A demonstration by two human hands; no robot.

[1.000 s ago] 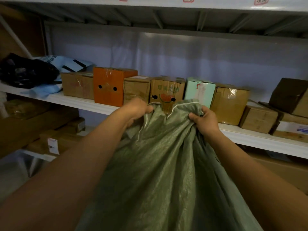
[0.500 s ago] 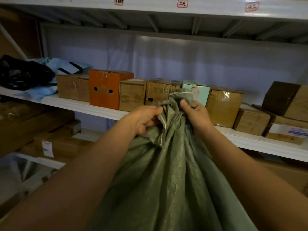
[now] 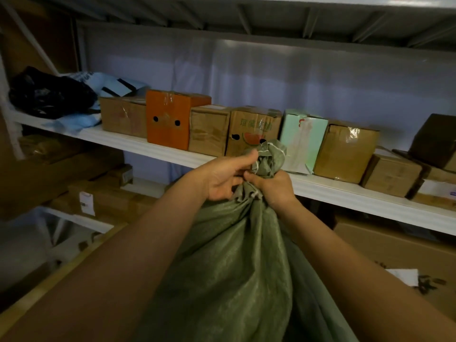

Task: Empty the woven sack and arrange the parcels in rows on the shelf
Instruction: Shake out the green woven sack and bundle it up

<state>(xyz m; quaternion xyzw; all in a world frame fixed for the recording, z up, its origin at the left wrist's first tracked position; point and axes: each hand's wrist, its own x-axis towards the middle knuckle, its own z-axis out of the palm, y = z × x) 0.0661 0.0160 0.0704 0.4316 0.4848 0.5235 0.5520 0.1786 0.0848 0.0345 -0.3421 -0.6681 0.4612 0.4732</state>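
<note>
Woven sack (image 3: 234,262) upright, bunched neck uppermost, long axis vertical.

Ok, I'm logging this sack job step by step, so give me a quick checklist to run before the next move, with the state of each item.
1. Green woven sack mouth gathered shut: ok.
2. Right hand grips the sack neck: ok.
3. Left hand pinches the gathered top: ok.
4. Sack fully emptied: cannot tell, inside hidden.
5. Parcels in a row on the white metal shelf, from the orange cardboard box to the pale green carton: ok.
6. Free shelf space for more parcels: not ok where visible.
</note>
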